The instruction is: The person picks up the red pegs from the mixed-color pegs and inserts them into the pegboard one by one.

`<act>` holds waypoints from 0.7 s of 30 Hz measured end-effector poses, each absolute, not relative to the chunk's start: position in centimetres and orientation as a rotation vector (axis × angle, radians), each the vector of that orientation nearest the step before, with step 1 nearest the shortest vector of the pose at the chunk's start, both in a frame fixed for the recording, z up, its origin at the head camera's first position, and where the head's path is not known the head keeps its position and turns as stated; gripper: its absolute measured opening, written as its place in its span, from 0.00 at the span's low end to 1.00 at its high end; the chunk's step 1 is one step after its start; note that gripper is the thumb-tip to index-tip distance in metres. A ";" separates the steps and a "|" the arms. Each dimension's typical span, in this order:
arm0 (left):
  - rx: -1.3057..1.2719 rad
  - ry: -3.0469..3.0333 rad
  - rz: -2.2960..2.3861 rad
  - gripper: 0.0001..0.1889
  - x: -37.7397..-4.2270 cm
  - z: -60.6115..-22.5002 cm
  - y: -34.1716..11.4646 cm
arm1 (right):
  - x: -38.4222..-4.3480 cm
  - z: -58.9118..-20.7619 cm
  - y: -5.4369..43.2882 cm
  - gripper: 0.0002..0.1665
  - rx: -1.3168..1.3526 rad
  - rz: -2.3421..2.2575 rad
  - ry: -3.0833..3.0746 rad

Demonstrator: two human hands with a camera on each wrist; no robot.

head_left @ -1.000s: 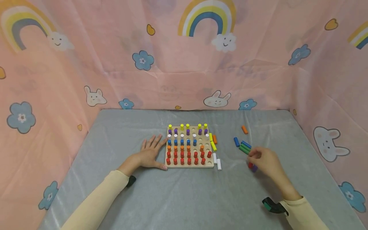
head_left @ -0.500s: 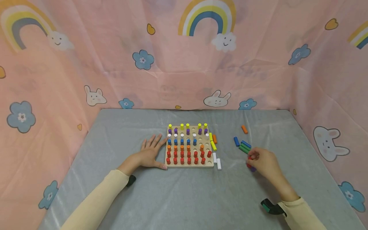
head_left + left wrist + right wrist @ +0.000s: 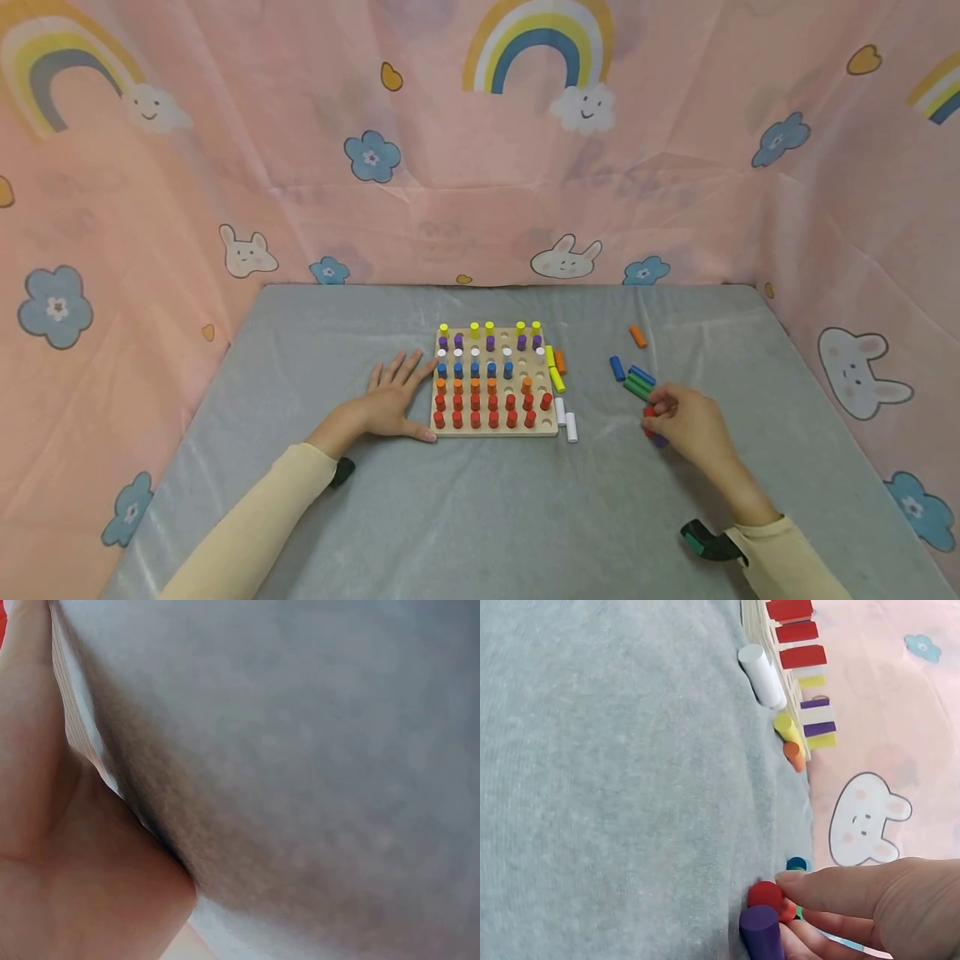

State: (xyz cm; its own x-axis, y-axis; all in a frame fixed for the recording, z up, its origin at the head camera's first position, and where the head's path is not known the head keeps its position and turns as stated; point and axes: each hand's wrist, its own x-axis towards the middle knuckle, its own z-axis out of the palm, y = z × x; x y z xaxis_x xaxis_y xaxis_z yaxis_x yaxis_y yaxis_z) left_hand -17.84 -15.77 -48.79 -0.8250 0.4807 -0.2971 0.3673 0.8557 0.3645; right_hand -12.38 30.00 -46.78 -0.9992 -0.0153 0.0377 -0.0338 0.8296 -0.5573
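My left hand (image 3: 393, 402) lies palm down on the cloth with its fingers spread. Its fingertips and thumb tip touch the left edge of the wooden pegboard (image 3: 491, 431). Coloured pegs stand upright in the board in rows. My right hand (image 3: 686, 423) is over a small cluster of loose pegs to the right, pinching a red peg (image 3: 766, 895) between thumb and fingers. A purple peg (image 3: 760, 930) lies against it, and a second red one is partly hidden behind. Just beyond the fingertips is a green peg (image 3: 638, 387).
Blue pegs (image 3: 617, 369) and an orange peg (image 3: 637, 337) lie farther back. White pegs (image 3: 572, 427), yellow pegs (image 3: 557, 381) and another orange peg (image 3: 560, 362) lie along the board's right side. A pink curtain (image 3: 480, 208) rises behind the grey cloth (image 3: 480, 517).
My right hand has shifted slightly left, and the red and purple pegs at its fingertips have moved a little left too. The left hand and the board stay still.
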 end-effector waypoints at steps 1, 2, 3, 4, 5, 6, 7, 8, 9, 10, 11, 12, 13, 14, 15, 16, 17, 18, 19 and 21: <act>0.629 2.644 0.422 0.65 -17.9 -48.8 -15.8 | -12.4 -46.8 30.0 0.15 0.035 0.918 -2.980; 0.626 2.640 0.428 0.66 -17.9 -48.9 -15.8 | -12.4 -46.9 30.1 0.16 0.029 0.931 -2.985; 0.629 2.640 0.437 0.66 -17.9 -48.9 -15.9 | -12.4 -47.0 30.1 0.16 0.022 0.942 -2.991; 0.631 2.638 0.443 0.66 -17.9 -48.8 -15.9 | -12.4 -47.1 30.2 0.17 0.018 0.953 -2.993; 0.632 2.639 0.444 0.66 -17.9 -48.8 -15.9 | -12.4 -47.2 30.3 0.17 0.014 0.969 -2.993; 0.630 2.641 0.434 0.66 -17.8 -48.7 -15.9 | -12.4 -47.3 30.4 0.17 0.010 0.990 -2.991; 0.630 2.643 0.425 0.66 -17.8 -48.7 -15.9 | -12.4 -47.3 30.5 0.18 0.007 1.010 -2.989; 0.632 2.649 0.415 0.66 -17.8 -48.7 -15.8 | -12.4 -47.4 30.5 0.19 0.005 1.032 -2.986; 0.637 2.656 0.407 0.65 -17.8 -48.7 -15.8 | -12.3 -47.4 30.6 0.19 0.004 1.050 -2.983; 0.635 2.657 0.398 0.65 -17.8 -48.7 -15.8 | -12.3 -47.4 30.7 0.20 0.003 1.071 -2.977; 0.635 2.660 0.392 0.65 -17.8 -48.7 -15.8 | -12.3 -47.5 30.8 0.20 0.003 1.088 -2.972; 0.634 2.661 0.389 0.65 -17.8 -48.8 -15.8 | -12.2 -47.5 30.9 0.20 0.005 1.100 -2.967; 0.635 2.663 0.387 0.65 -17.8 -48.8 -15.8 | -12.2 -47.5 31.0 0.20 0.009 1.110 -2.959; 0.635 2.665 0.388 0.65 -17.8 -48.9 -15.8 | -12.2 -47.5 31.0 0.20 0.012 1.125 -2.950; 0.635 2.665 0.389 0.65 -17.8 -48.9 -15.8 | -12.2 -47.6 31.1 0.20 0.014 1.142 -2.940; 0.635 2.663 0.392 0.65 -17.8 -48.9 -15.8 | -12.1 -47.6 31.2 0.20 0.012 1.164 -2.929; 0.634 2.661 0.393 0.65 -17.8 -48.9 -15.8 | -12.1 -47.6 31.3 0.21 0.010 1.186 -2.921; 0.634 2.661 0.393 0.65 -17.8 -48.9 -15.7 | -12.0 -47.6 31.4 0.21 0.007 1.206 -2.912; 0.634 2.659 0.394 0.65 -17.8 -48.9 -15.7 | -12.0 -47.7 31.4 0.21 0.011 1.220 -2.908; 0.633 2.657 0.398 0.65 -17.8 -48.8 -15.8 | -11.9 -47.7 31.5 0.21 0.011 1.239 -2.913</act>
State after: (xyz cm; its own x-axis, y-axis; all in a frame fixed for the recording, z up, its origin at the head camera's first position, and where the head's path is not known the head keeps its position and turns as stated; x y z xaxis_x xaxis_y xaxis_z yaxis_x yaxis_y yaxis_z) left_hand -17.83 -15.78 -48.82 -0.8268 0.4794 -0.2942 0.3721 0.8585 0.3529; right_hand -11.92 31.48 -47.66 -0.9997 -0.0157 -0.0189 0.0027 0.6937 -0.7202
